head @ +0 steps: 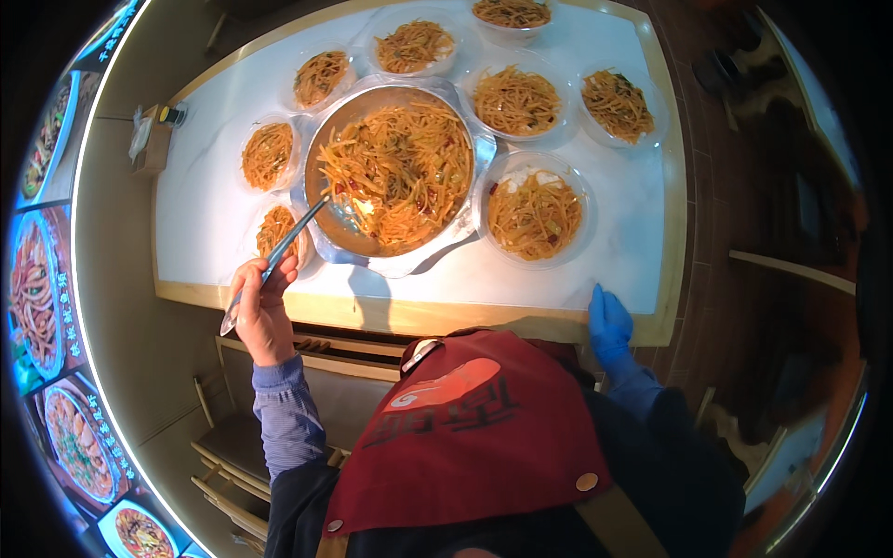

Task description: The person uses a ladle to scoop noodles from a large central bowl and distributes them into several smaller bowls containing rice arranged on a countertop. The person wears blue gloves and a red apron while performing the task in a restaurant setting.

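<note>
My left hand (261,307), bare, is closed around a pair of metal tongs (279,247), whose tip reaches the near left rim of a large steel basin (342,240). Cooked shredded potato (411,167) with red chili pieces lies in the basin. Several clear plastic bowls of the same shreds stand around it. In the nearest bowl on the right (589,209), white rice shows under the shreds (536,216). My right hand (609,321), in a blue glove, rests by the table's near right edge, its fingers curled; whether it grips anything is not visible.
The white marble-look table (209,237) has a pale wooden edge (418,314). A small wooden box (153,143) stands at its left end, beside a dark, yellow-topped container (172,116). Wooden chairs (234,418) are at the lower left. Lit food pictures (42,293) line the left wall.
</note>
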Tool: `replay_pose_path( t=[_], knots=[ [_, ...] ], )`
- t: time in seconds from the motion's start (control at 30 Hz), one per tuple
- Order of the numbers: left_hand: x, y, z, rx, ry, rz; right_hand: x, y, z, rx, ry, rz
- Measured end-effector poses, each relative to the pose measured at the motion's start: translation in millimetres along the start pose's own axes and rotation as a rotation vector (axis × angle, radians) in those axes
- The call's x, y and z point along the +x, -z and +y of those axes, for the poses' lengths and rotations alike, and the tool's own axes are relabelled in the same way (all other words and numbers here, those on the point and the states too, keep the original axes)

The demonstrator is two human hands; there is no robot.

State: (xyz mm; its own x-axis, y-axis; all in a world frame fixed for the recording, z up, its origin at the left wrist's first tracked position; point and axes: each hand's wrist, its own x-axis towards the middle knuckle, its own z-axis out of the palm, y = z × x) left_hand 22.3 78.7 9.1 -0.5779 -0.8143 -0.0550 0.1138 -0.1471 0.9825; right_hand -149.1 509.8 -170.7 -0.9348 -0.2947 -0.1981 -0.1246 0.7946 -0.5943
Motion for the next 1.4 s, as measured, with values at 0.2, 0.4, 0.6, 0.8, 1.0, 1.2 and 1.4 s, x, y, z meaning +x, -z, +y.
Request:
replay_pose_path(
  t=[0.2,0.4,0.6,0.8,1.0,1.2,1.4],
  knots=[
    [-24.9,-40.5,30.8,0.106,-0.113,-0.167,-0.7,-0.8,3.7,0.016,0.005,-0.010],
    [-47.4,-98.5,2.5,0.442,-0.151,-0.519,-0.6,1.1,0.7,-0.032,0.017,-0.023],
    [-47.7,-139.4,-37.0,0.860,-0.740,-0.777,0.8,1.4,-1.9,-0.043,-0.052,-0.030],
    [-42.8,-130.1,-26.8,0.412,-0.163,-0.587,2.6,4.8,-10.3,0.011,-0.062,-0.057],
    [-35.5,-98.5,-45.7,-0.331,0.441,-0.204,0.6,2.2,-11.5,0.076,-0.009,-0.015],
    [8.4,-36.4,-42.5,0.040,0.065,-0.005,-0.5,-3.3,2.9,0.005,-0.046,-0.040],
    [51.9,-5.5,-69.1,0.821,-0.336,-0.105,0.8,-1.1,1.4,0.012,-0.035,-0.055]
  ],
)
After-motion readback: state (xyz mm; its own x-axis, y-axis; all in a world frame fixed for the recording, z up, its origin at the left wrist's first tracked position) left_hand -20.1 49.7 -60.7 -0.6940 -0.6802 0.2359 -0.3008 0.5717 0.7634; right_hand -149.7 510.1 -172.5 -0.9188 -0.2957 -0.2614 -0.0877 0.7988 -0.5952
